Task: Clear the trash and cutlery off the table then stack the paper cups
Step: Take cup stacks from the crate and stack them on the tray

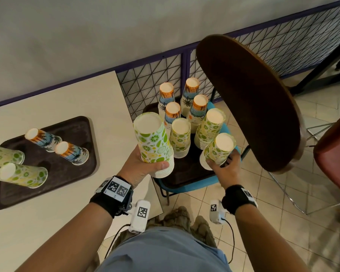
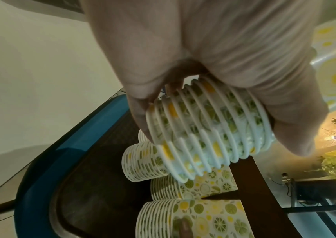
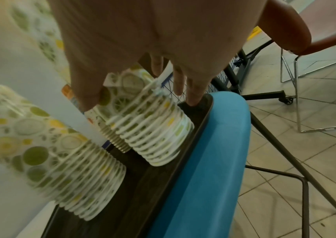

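My left hand point(image 1: 155, 166) grips a tall upside-down stack of lime-print paper cups point(image 1: 153, 142) near its rims, lifted over the gap between table and chair; the left wrist view shows the stack's rims point(image 2: 207, 128) under my palm. My right hand point(image 1: 224, 165) holds the base of another lime-print stack point(image 1: 220, 149), thumb on its left side and fingers behind; this stack point(image 3: 151, 128) leans on a dark tray point(image 1: 186, 173) on a blue chair seat point(image 1: 194, 186). Several more lime-print and palm-print stacks point(image 1: 192, 97) stand on that tray.
On the white table point(image 1: 47, 95) a brown tray point(image 1: 71, 173) carries two palm-print cups point(image 1: 72, 153) and two lime-print cups point(image 1: 22, 174), all upside down. A dark chair back point(image 1: 249, 103) rises behind the stacks. A red chair point(image 1: 334, 154) stands right; a wire fence point(image 1: 149, 85) runs behind.
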A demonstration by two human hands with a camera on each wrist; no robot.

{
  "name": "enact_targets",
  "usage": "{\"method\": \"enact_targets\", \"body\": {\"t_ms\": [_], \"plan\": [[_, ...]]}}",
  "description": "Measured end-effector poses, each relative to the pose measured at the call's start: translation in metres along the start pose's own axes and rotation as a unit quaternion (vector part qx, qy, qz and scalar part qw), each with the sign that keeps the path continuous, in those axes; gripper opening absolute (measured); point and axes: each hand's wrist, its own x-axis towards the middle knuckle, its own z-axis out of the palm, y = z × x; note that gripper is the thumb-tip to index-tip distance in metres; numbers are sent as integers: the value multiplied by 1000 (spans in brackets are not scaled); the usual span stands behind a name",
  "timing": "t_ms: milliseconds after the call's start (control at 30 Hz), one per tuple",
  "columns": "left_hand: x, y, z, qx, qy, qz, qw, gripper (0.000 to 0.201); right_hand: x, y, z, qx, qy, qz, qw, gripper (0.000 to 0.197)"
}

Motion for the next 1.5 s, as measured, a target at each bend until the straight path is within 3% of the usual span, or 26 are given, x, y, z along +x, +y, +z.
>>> {"method": "enact_targets", "body": {"t_ms": [67, 133, 333, 500, 667, 800, 933, 1033, 1100, 1167, 1267, 1433, 1500], "plan": [[0, 1, 2, -2, -2, -4, 1000, 74, 10, 0, 4, -14, -32, -8, 999, 88], [-2, 1, 2, 1, -1, -6, 1000, 75, 15, 0, 8, -32, -47, -4, 998, 91], [-5, 2, 2, 3, -3, -4, 1000, 70, 8, -3, 12, -59, -13, -24, 998, 85], [-7, 2, 0, 0, 6, 2, 1000, 68, 1, -3, 6, -84, -19, -63, 994, 100], [-12, -2, -10, 2, 31, 3, 1000, 69, -15, -26, -7, -14, -10, -89, 996, 88], [-26, -7, -27, -13, 70, 7, 997, 88, -38, -40, -20, 21, -86, -124, 988, 84], [-50, -7, -52, -32, 117, 30, 992, 83, -72, -61, -17, 39, -175, -138, 974, 86], [-74, -4, -76, -48, 164, 53, 984, 95, -94, -84, 6, 46, -240, -147, 958, 73], [-92, 0, -94, -54, 193, 67, 977, 88, -105, -99, 31, 54, -291, -155, 942, 68], [-111, 3, -113, -56, 221, 81, 970, 80, -117, -118, 61, 57, -339, -175, 923, 71], [-142, 5, -147, -54, 282, 96, 953, 87, -138, -153, 113, 50, -403, -198, 892, 79], [-190, 21, -213, -36, 358, 106, 927, 59, -185, -210, 205, 37, -445, -269, 853, 83], [-206, 29, -246, -43, 389, 114, 913, 60, -206, -230, 241, 55, -458, -270, 845, 82]]}}
